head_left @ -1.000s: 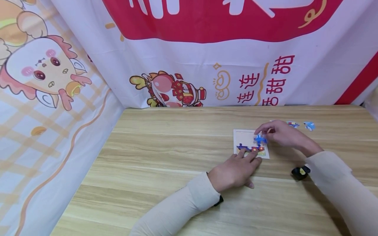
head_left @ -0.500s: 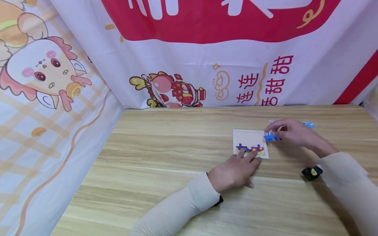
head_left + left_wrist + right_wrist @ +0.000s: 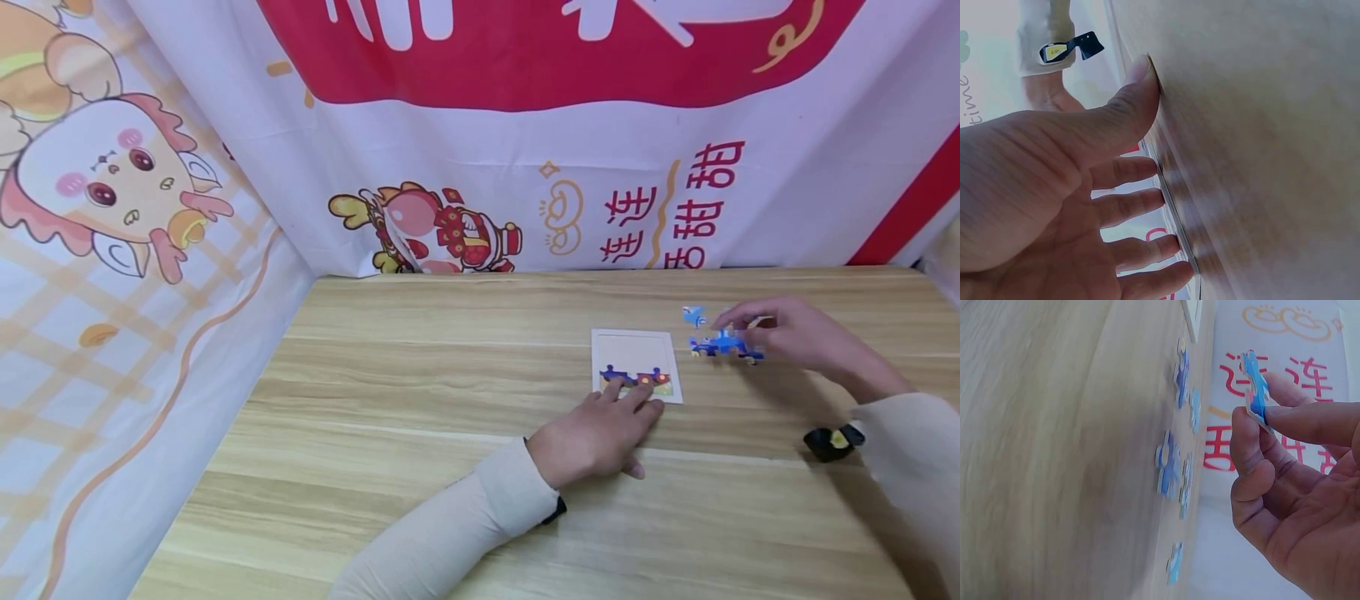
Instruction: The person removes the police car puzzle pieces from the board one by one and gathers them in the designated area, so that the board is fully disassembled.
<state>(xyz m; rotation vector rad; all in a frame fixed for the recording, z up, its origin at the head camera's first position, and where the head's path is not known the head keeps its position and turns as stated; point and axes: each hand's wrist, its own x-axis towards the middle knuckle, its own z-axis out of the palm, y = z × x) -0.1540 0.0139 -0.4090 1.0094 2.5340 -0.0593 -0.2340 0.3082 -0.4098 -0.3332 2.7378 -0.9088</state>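
Note:
My left hand lies with its fingers spread on the lower edge of a white puzzle tray. A row of joined jigsaw pieces, purple, red and green, fills the tray's bottom; above it the backing is bare. In the right wrist view, my right hand pinches a blue jigsaw piece between thumb and fingers, off the tabletop. Seen from the head, that right hand is to the right of the tray, over loose pieces. Below it lie a purple-blue piece and another piece.
More loose pieces lie toward the back, among them a light blue one and another pale blue one. The wooden tabletop ends at a printed cloth. Another cloth hangs along the left side.
My right hand has moved right with the blue jigsaw piece, from over the tray to over the loose pieces, uncovering some of them. The left hand has stayed put.

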